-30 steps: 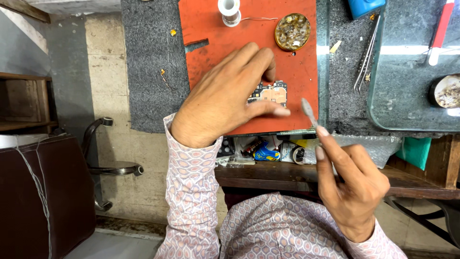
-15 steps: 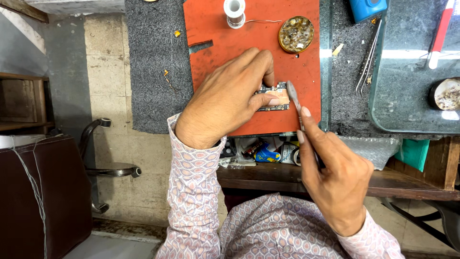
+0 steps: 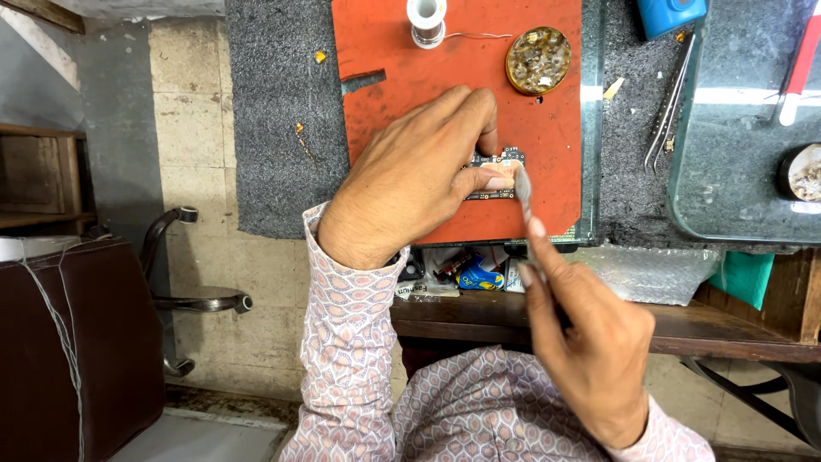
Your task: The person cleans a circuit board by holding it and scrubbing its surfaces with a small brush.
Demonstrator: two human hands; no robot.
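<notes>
- The left hand presses a small circuit board flat on the orange mat, thumb and forefinger pinched together on its edges; most of the board is hidden under the fingers.
- The right hand has its fingers closed round a small brush, whose grey bristle tip touches the board's right end.
- The board looks thin, light and stiff, with fine exposed parts; it probably cracks or sheds components if bent, so holding it by the bare edges, as here, seems safest.
- The brush is light, with soft bristles; a pencil hold low on the handle suits it.
- On the mat's far edge stand 1 solder spool and 1 round tin of brownish paste.
- Tweezers lie on the grey felt to the right of the mat.
- On the shelf under the bench sit small packets, 1 blue and yellow, others pale with dark print, beside a clear bubble-wrap bag.
</notes>
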